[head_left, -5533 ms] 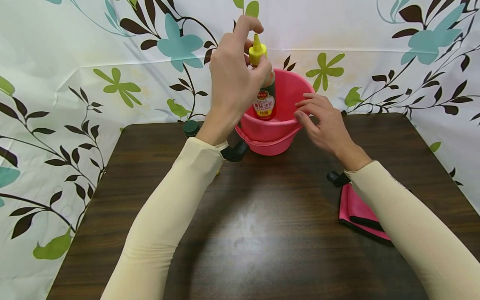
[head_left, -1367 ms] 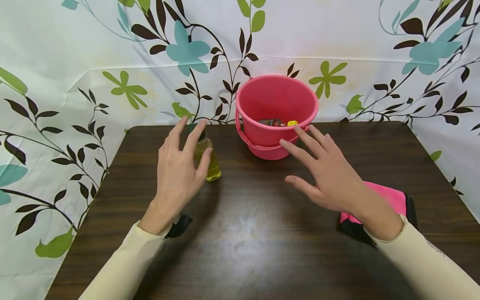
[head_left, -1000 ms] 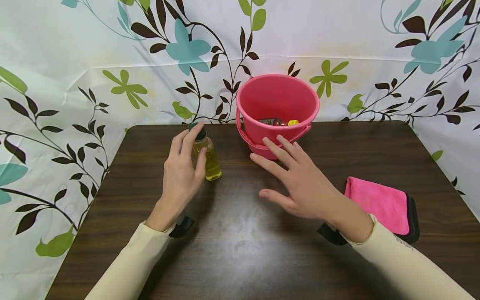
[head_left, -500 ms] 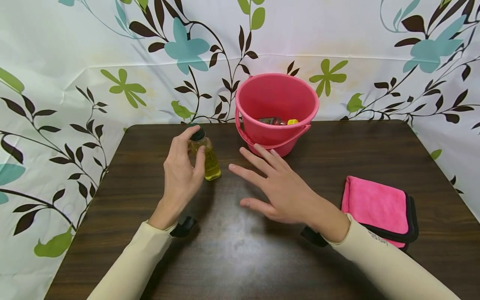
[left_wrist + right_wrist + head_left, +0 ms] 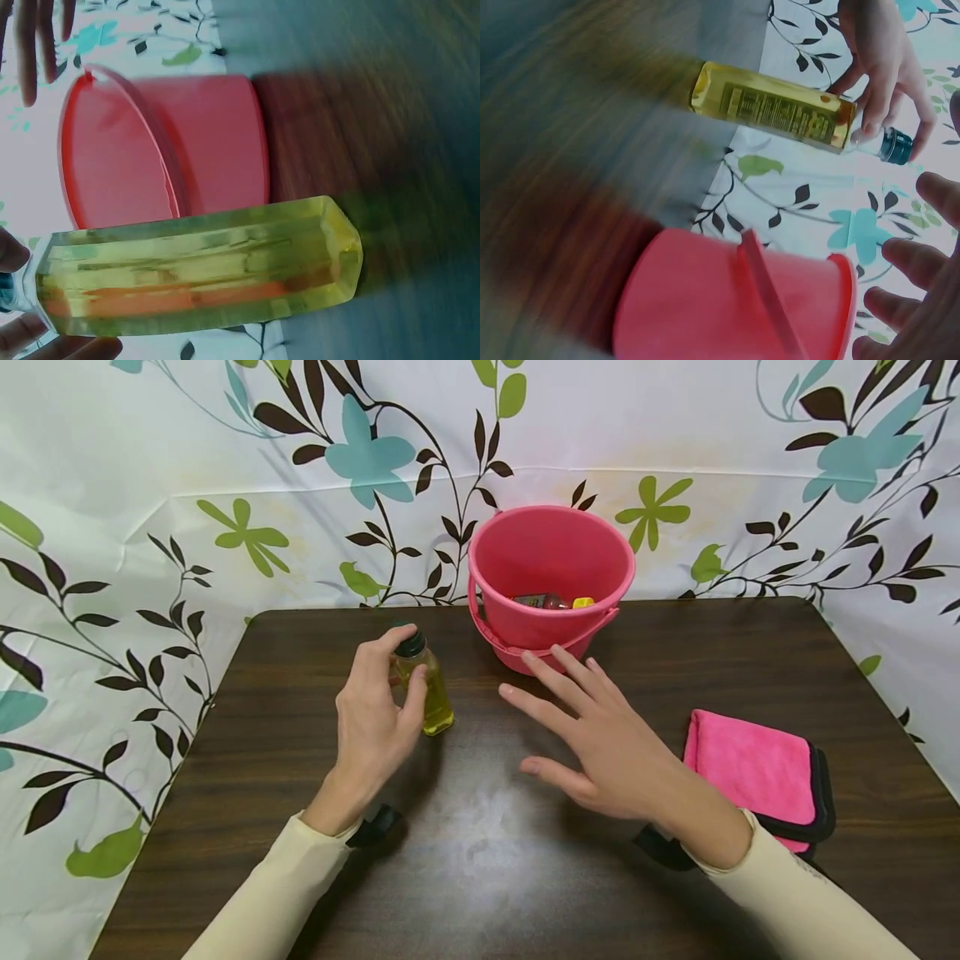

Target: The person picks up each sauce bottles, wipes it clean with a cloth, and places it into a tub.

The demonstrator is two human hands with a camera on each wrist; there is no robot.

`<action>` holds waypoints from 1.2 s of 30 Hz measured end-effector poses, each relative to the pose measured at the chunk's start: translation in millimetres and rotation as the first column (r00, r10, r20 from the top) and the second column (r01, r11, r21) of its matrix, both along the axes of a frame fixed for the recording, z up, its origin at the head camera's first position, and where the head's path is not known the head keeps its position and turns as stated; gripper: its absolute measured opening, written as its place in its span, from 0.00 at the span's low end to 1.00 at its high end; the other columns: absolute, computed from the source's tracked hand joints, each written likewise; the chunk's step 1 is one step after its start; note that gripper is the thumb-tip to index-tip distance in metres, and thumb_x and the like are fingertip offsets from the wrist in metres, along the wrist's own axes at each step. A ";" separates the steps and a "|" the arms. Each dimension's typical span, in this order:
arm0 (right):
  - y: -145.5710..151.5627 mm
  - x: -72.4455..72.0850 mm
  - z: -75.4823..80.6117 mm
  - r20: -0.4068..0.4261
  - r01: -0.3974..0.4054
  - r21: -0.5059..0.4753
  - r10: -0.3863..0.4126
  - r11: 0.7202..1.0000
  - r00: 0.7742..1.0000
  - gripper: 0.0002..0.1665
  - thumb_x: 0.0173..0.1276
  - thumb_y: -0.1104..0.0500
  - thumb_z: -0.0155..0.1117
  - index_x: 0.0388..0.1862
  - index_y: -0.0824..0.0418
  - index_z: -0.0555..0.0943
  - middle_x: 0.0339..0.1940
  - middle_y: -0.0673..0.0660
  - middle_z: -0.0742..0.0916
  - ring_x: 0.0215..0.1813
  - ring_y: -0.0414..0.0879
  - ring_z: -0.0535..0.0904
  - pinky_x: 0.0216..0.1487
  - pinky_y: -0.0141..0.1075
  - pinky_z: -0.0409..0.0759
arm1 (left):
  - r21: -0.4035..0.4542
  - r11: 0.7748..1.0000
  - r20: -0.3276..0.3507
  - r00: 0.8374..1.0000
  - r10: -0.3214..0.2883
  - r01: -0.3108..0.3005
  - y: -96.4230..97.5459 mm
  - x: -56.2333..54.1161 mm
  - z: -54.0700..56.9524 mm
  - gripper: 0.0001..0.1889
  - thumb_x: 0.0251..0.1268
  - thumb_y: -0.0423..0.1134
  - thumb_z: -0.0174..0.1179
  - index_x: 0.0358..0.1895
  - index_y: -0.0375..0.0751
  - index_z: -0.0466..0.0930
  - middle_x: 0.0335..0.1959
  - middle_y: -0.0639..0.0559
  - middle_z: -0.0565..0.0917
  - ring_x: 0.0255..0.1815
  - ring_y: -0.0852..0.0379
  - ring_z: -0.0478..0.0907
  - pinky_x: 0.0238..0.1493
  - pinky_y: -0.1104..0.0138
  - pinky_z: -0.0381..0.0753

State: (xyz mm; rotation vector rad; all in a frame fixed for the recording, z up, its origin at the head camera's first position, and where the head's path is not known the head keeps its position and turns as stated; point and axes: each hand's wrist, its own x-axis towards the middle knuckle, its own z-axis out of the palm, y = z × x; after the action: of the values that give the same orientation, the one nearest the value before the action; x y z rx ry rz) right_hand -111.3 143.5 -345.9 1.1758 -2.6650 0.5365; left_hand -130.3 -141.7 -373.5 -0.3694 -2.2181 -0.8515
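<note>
While your left hand (image 5: 375,706) has its fingers clamped on the oil bottle (image 5: 437,697) by its neck, at eleven o'clock, grip firmly and keep its base clear of the pink bucket (image 5: 521,622) at one o'clock; your right hand (image 5: 600,739) hovers, fingers apart.

The bottle (image 5: 795,112) bears a label (image 5: 776,114) too blurred to read.

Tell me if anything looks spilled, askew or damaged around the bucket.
Nothing stands out: no spill or damage shows. The pink bucket stands upright with its handle down, the bottle of yellow liquid is capped, and the pink cloth lies folded.
</note>
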 end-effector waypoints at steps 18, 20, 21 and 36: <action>63.5 45.2 -14.5 0.119 0.135 -0.005 -0.133 0.991 0.984 0.52 0.66 0.44 0.75 0.86 0.38 0.61 0.91 0.50 0.57 0.90 0.60 0.48 0.82 0.73 0.52 | -0.157 0.965 -0.054 0.973 -0.222 0.212 61.9 30.5 4.9 0.27 0.66 0.35 0.72 0.67 0.44 0.75 0.48 0.41 0.83 0.41 0.49 0.85 0.37 0.58 0.89; 69.5 48.8 -16.4 0.134 0.154 -0.008 -0.151 0.988 0.979 0.53 0.66 0.45 0.75 0.86 0.38 0.61 0.91 0.50 0.57 0.90 0.60 0.47 0.83 0.72 0.49 | -0.167 0.961 -0.056 0.971 -0.231 0.219 66.2 32.1 5.7 0.27 0.66 0.36 0.72 0.66 0.45 0.75 0.47 0.42 0.83 0.40 0.50 0.86 0.37 0.59 0.89; 72.9 49.8 -16.9 0.138 0.164 -0.009 -0.161 0.986 0.977 0.53 0.66 0.46 0.76 0.86 0.38 0.61 0.91 0.50 0.56 0.90 0.60 0.47 0.84 0.71 0.48 | -0.171 0.961 -0.058 0.971 -0.233 0.220 67.6 32.6 6.3 0.27 0.65 0.36 0.73 0.66 0.45 0.75 0.46 0.42 0.83 0.39 0.51 0.86 0.36 0.60 0.89; 130.1 43.4 -24.0 0.105 0.430 -0.038 -0.425 0.902 0.899 0.51 0.64 0.46 0.75 0.85 0.43 0.64 0.89 0.62 0.61 0.88 0.70 0.49 0.80 0.78 0.41 | -0.192 0.955 -0.015 0.972 -0.234 0.227 70.0 35.4 13.7 0.28 0.64 0.37 0.73 0.66 0.48 0.77 0.50 0.42 0.82 0.30 0.54 0.81 0.20 0.64 0.79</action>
State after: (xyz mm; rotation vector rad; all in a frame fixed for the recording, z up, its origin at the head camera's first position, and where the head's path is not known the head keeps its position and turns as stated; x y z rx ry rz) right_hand -67.9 273.6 -369.9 0.5250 -2.8383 0.5973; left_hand -94.9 -71.7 -359.8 -0.7417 -2.2561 -0.7467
